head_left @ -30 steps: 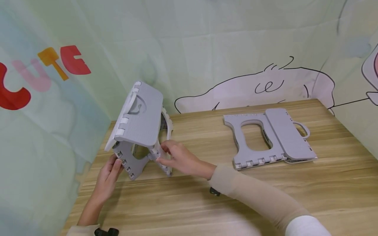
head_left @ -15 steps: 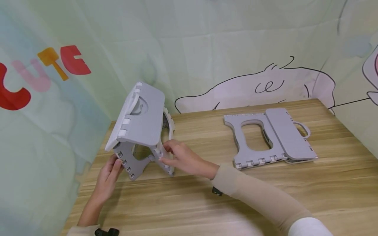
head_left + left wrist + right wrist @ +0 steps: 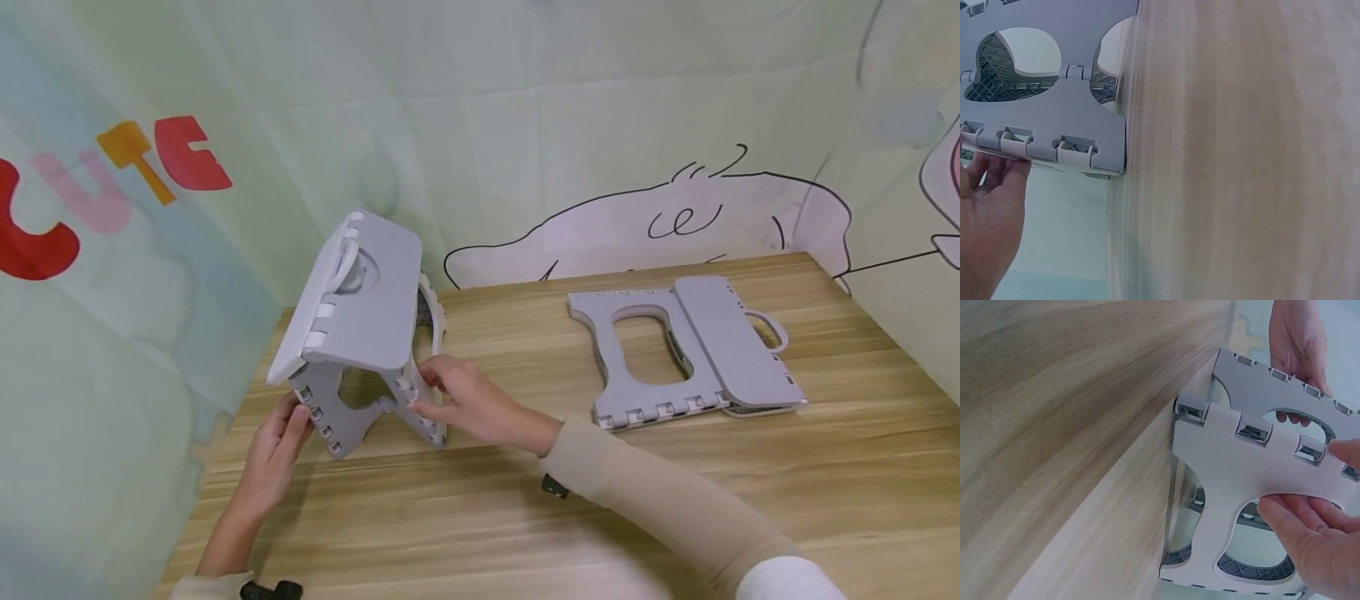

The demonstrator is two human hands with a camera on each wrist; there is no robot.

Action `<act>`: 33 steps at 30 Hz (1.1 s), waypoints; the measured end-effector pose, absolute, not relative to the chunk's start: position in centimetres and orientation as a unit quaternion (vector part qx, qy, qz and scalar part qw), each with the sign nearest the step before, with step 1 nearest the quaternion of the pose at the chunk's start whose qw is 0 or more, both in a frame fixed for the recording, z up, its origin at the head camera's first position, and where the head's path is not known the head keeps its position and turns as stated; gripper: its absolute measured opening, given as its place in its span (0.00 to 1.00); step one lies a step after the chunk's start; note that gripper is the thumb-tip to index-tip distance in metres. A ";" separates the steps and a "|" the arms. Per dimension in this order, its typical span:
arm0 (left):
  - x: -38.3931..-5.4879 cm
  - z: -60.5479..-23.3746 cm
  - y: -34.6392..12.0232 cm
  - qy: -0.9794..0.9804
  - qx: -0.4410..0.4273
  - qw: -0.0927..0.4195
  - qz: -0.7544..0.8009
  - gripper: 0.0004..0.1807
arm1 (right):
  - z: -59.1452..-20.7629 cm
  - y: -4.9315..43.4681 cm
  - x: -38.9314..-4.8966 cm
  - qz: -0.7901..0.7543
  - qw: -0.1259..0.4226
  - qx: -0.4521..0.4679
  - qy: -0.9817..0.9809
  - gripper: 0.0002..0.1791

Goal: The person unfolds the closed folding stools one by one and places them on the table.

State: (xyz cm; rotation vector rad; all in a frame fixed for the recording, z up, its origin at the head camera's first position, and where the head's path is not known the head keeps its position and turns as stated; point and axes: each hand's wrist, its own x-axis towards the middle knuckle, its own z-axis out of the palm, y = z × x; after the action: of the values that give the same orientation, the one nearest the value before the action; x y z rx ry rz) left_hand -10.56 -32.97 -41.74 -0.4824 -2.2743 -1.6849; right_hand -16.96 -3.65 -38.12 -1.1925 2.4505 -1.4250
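A grey plastic folding step stool [image 3: 367, 308] stands partly unfolded on the left of the table, its hinged top bent into a peak with a handle at the ridge. My left hand [image 3: 273, 454] grips the near edge of its left leg panel [image 3: 1072, 134], and in the right wrist view its fingertips show through that panel's opening. My right hand [image 3: 472, 400] holds the right leg panel [image 3: 1222, 450], thumb on the hinged edge and fingers in at the cutout. Between the two leg panels there is a gap.
A second grey folding stool [image 3: 645, 396] lies folded flat on the wood-grain table [image 3: 487, 525] at the right, its handle loop pointing right. Behind and to the left, a printed cloth backdrop [image 3: 480, 125] rises close to the table's edges.
My right hand has shifted slightly right with the right leg panel, widening the gap between the legs. The stool's top has spread a little flatter. My left hand has stayed put.
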 end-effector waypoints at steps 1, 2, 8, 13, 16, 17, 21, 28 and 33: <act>-10.6 -41.7 -33.0 -0.787 -0.166 0.134 -0.579 0.18 | -38.1 -3.6 -17.0 -0.462 0.032 -0.388 0.797 0.19; -10.5 -41.7 -32.9 -0.788 -0.166 0.134 -0.577 0.19 | -38.1 -3.5 -17.0 -0.461 0.032 -0.389 0.797 0.19; -10.6 -41.6 -32.8 -0.789 -0.166 0.134 -0.576 0.19 | -38.2 -3.2 -17.0 -0.458 0.030 -0.388 0.799 0.19; -10.6 -41.7 -32.8 -0.788 -0.166 0.135 -0.577 0.18 | -38.2 -3.0 -17.0 -0.460 0.029 -0.388 0.798 0.19; -10.6 -41.6 -32.8 -0.789 -0.162 0.134 -0.577 0.18 | -38.2 -2.9 -17.0 -0.460 0.026 -0.388 0.798 0.19; -10.6 -41.6 -32.8 -0.788 -0.161 0.134 -0.579 0.18 | -38.2 -3.0 -16.9 -0.459 0.024 -0.388 0.799 0.19; -10.5 -41.4 -33.0 -0.792 -0.155 0.138 -0.574 0.18 | -38.1 -3.3 -16.8 -0.452 0.020 -0.392 0.801 0.19; -10.5 -41.2 -33.0 -0.804 -0.155 0.146 -0.555 0.17 | -37.8 -3.6 -16.6 -0.451 0.024 -0.382 0.806 0.18; -10.5 -41.2 -32.9 -0.805 -0.161 0.140 -0.554 0.20 | -37.6 -3.4 -16.5 -0.449 0.034 -0.377 0.810 0.20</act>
State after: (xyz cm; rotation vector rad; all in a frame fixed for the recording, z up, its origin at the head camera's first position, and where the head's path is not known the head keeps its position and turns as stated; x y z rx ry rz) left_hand -10.52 -32.89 -41.23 -0.4650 -2.3249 -1.6014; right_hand -16.50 -3.38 -37.58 -1.1581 2.4893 -1.3797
